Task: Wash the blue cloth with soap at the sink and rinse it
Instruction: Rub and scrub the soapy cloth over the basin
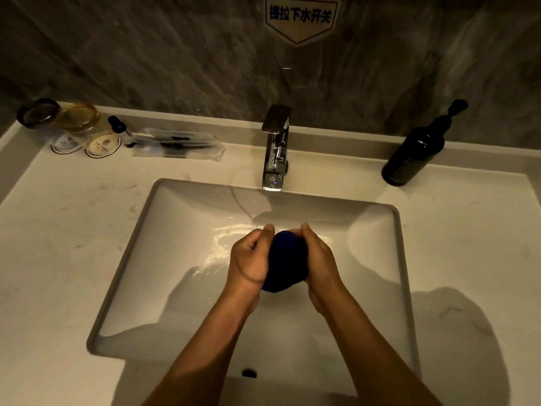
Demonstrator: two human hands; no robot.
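Below the faucet (274, 148), over the sink (164, 218), the left hand (248, 259) and right hand (317, 256) clench their fingers around a bunched blue cloth (285, 259) held between them.

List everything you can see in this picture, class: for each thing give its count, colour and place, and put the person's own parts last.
blue cloth: one, dark blue, bunched between both hands over the sink
sink: one, white, centre
tap: one, chrome, behind the sink
pump bottle: one, black, counter far right
glasses: two, clear, counter far left
paper coasters: two, white, by the glasses
wrapped toiletries: clear packets, left of the tap
wall sign: one, white with blue lettering, above the tap
left hand: grips the cloth
right hand: grips the cloth
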